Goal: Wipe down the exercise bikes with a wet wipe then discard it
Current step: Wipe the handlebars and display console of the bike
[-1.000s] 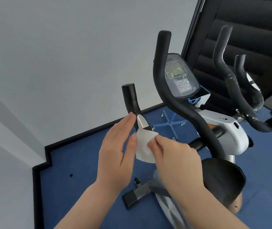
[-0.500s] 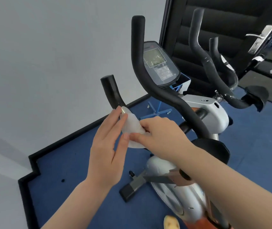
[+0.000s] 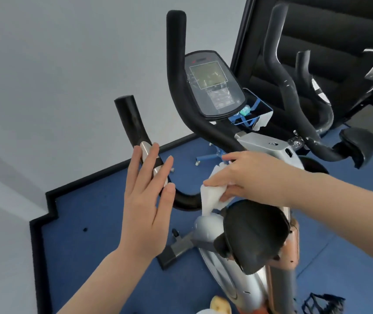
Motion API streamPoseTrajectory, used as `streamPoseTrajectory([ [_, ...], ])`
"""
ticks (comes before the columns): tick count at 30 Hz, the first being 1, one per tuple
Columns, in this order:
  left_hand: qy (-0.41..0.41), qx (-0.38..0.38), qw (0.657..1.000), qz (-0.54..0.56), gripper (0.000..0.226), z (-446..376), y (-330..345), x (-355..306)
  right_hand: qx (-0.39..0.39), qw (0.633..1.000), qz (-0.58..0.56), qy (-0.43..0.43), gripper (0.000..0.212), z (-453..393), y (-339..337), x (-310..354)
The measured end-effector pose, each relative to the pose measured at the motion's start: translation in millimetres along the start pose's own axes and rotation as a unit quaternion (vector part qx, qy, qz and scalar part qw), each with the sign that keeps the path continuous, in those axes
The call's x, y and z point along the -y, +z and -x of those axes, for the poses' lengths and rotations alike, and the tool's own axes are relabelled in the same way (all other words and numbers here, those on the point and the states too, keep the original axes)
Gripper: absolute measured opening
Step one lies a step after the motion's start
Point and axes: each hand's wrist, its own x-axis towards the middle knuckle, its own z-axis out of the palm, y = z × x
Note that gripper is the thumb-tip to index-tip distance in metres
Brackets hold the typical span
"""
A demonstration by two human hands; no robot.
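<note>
Two hands are working at the near bike's left handlebar.

From the head camera, your right hand (image 3: pixel 255 175) is pinching the white wipe (image 3: pixel 212 196) against the low bend of the handlebar (image 3: pixel 135 128), fingers curled round the cloth. Your left hand (image 3: pixel 147 200) is lying flat, fingers straight, along the silver grip plate (image 3: pixel 152 159). You are mid-wipe on this bike; next you are likely needing to slide the wipe toward the stem and console (image 3: pixel 212 85).
</note>
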Motion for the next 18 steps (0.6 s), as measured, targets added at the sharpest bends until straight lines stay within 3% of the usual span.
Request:
streamPoseTrajectory([
  [3, -0.013, -0.009, 1.000, -0.019, 0.045, 1, 3, -3, -0.031, 0.988, 0.135, -0.062, 0.037, 1, 7, -12],
  [5, -0.023, -0.019, 0.999, -0.032, 0.046, 3, 7, -5, -0.057, 0.983, 0.145, -0.094, 0.023, -2, 10, -11],
  [6, -0.029, -0.026, 0.999, -0.035, 0.046, 4, 9, -7, -0.060, 0.984, 0.131, -0.108, 0.017, -5, 10, -7],
  [9, -0.045, -0.054, 0.997, -0.027, 0.045, 7, 13, -10, -0.002, 0.991, 0.048, -0.127, 0.028, -18, 1, 10],
  [13, -0.078, -0.094, 0.992, -0.018, 0.047, 13, 14, -14, 0.006, 0.990, -0.030, -0.137, 0.027, -17, 1, 2],
  [18, -0.109, -0.113, 0.988, -0.007, 0.049, 17, 18, -24, 0.029, 0.961, 0.207, -0.180, 0.038, -12, -19, -10],
])
